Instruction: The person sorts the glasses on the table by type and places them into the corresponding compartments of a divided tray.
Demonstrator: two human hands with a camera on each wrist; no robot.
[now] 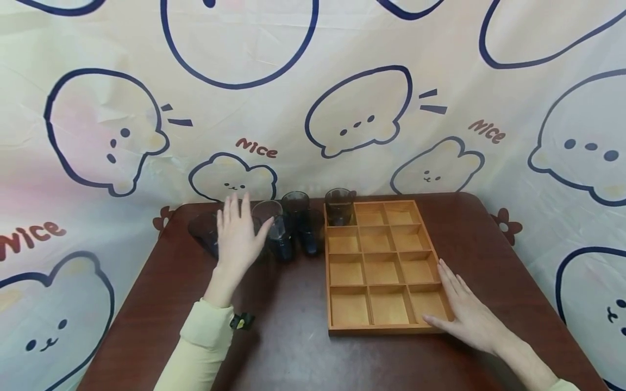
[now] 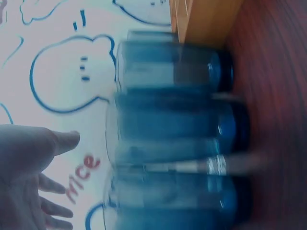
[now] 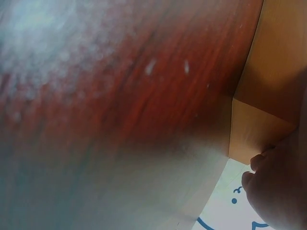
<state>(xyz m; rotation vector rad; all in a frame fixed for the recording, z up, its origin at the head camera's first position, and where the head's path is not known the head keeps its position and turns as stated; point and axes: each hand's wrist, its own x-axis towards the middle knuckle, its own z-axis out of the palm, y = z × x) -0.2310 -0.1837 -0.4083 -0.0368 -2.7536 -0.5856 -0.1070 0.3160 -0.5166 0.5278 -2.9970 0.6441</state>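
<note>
My left hand (image 1: 238, 234) is held with straight fingers over the left part of a group of dark, blue-tinted drinking glasses (image 1: 311, 233). In the left wrist view its thumb and fingers stand apart from the row of glasses (image 2: 177, 124), which look blurred. A wooden compartment tray (image 1: 381, 329) lies right of the group, and one dark glass (image 1: 339, 207) stands in its back left compartment. My right hand (image 1: 471, 317) rests at the tray's front right corner, fingers extended along the right side, thumb over the front compartment. Part of the glass group is hidden behind my left hand.
Everything stands on a dark reddish-brown table (image 1: 293, 353). A pale cloth (image 1: 352, 125) with cartoon bears hangs behind the table's back edge and around its sides. The tray's other compartments show bare wooden bottoms (image 1: 349, 306).
</note>
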